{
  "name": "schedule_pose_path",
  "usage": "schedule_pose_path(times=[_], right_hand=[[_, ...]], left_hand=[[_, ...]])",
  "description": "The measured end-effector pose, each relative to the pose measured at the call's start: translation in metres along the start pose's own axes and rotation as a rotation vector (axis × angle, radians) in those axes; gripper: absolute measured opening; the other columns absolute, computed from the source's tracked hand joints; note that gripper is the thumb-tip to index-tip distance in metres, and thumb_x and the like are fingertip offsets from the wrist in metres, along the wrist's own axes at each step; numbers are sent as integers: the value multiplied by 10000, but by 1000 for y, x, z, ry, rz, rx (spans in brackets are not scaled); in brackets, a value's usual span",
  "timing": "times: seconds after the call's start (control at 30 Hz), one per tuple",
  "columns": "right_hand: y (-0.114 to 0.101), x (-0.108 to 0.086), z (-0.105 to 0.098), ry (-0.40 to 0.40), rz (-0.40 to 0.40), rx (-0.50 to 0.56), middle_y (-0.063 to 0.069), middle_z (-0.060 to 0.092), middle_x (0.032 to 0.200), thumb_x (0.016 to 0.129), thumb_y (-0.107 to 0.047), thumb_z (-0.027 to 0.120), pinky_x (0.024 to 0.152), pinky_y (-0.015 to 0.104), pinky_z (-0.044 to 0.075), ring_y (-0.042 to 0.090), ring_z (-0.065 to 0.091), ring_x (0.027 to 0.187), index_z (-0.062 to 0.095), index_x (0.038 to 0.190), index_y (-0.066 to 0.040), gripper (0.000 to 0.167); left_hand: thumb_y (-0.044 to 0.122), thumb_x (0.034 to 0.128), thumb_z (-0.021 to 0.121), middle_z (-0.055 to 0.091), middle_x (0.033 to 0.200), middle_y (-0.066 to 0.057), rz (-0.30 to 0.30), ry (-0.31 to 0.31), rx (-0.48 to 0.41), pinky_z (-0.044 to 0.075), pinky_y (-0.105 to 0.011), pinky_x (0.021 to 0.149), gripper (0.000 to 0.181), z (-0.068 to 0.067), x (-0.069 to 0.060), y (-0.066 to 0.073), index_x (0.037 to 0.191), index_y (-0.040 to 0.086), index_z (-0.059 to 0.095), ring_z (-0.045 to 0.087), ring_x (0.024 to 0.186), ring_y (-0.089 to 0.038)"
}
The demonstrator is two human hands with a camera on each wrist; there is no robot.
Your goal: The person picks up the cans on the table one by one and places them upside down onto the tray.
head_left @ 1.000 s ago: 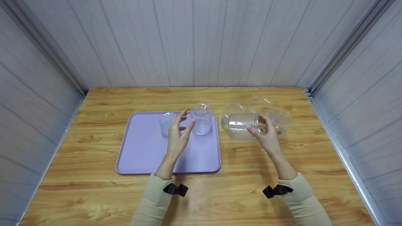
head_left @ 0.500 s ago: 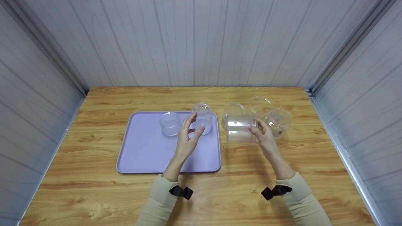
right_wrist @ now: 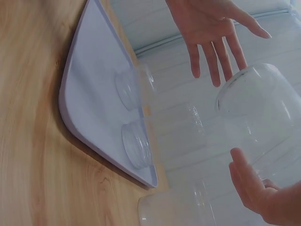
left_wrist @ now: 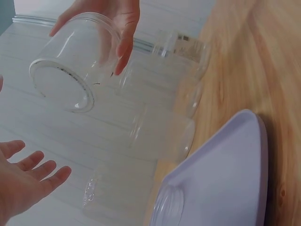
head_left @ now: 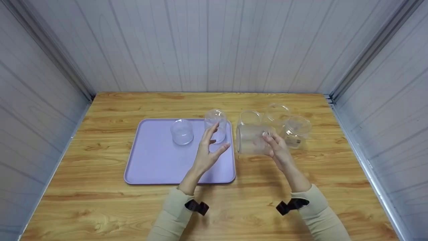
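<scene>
My right hand (head_left: 281, 149) grips a clear jar (head_left: 249, 142) on its side above the worktop (head_left: 247, 211), just beyond the right edge of the tray (head_left: 153, 164); its fingers blur through the wall. That jar hides the lower part of a rear jar (head_left: 250, 117). My left hand (head_left: 207, 154), loosely spread, holds nothing and partly covers a tall jar (head_left: 215, 115); a gap separates both hands.

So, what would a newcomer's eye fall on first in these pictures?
Probably the lilac tray, bold on the wooden table, with two clear jars on it. Next, the held jar, sideways in the right grip, just right of the tray in the head view. The empty left grip appears over the tray.
</scene>
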State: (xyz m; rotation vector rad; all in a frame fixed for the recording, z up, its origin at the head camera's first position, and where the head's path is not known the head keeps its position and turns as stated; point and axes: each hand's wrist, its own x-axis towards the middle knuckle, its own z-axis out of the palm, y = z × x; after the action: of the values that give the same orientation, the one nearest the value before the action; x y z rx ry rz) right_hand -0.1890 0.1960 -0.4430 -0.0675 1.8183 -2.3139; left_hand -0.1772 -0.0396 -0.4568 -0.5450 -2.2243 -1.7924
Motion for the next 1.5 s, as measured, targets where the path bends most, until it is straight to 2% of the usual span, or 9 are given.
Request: schedule_pose_path(times=[0.13,0.27,0.33,0.43,0.6,0.8,1.0,1.2,1.5], right_hand=[[1,0,3,20,31,5,215,260,1320,858,-195,456,796,315,451,296,345,1158,222,1308,129,602],[5,1,5,10,34,33,186,381,1207,853,-198,457,691,291,493,254,516,972,315,1239,114,516],[6,1,6,-4,26,55,179,452,1139,858,-198,458,668,303,505,251,570,897,365,1182,97,448],[8,1,7,-33,13,75,154,510,1089,868,-207,456,653,355,517,266,595,870,408,1129,72,385],[9,1,9,-72,12,68,196,544,1066,884,-237,460,644,448,511,306,602,870,421,1119,97,410],[12,2,13,-74,35,46,143,565,1052,883,-249,460,655,391,514,291,600,872,414,1141,48,396],[15,2,17,-80,49,54,133,546,1067,878,-239,460,652,394,516,285,604,849,386,1130,11,363],[16,2,21,-90,68,44,176,508,1118,875,-270,465,661,391,513,295,597,868,355,1203,52,472],[17,1,25,-110,66,87,152,527,1087,888,-273,465,691,405,511,295,600,863,317,1215,88,510]], left_hand=[[98,778,652,333,1319,-216,10,-8,-8,376,-491,870,677,1,-1,17,1344,-31,303,332,1183,-322],[104,765,662,330,1312,-224,6,-29,-5,380,-460,878,689,2,-3,33,1340,-34,307,331,1182,-320],[102,759,669,326,1315,-219,4,-40,-1,378,-440,882,700,3,-3,35,1339,-38,303,327,1183,-319],[97,752,678,326,1319,-223,3,-53,7,377,-412,882,715,4,-4,36,1341,-42,297,330,1179,-309],[112,741,701,338,1316,-211,-1,-67,15,379,-401,886,751,7,-4,35,1352,-29,287,340,1176,-297],[127,736,711,324,1334,-197,-8,-85,24,379,-392,894,776,10,-4,35,1363,-12,275,332,1189,-306],[127,726,719,331,1331,-197,1,-86,29,385,-417,880,788,11,-4,34,1363,-7,275,336,1183,-320],[116,712,728,341,1316,-191,5,-84,6,380,-488,868,810,12,-5,32,1362,-21,265,344,1171,-341],[108,699,740,346,1309,-213,10,-82,-14,404,-480,842,822,13,-7,31,1346,-60,264,365,1161,-318]])
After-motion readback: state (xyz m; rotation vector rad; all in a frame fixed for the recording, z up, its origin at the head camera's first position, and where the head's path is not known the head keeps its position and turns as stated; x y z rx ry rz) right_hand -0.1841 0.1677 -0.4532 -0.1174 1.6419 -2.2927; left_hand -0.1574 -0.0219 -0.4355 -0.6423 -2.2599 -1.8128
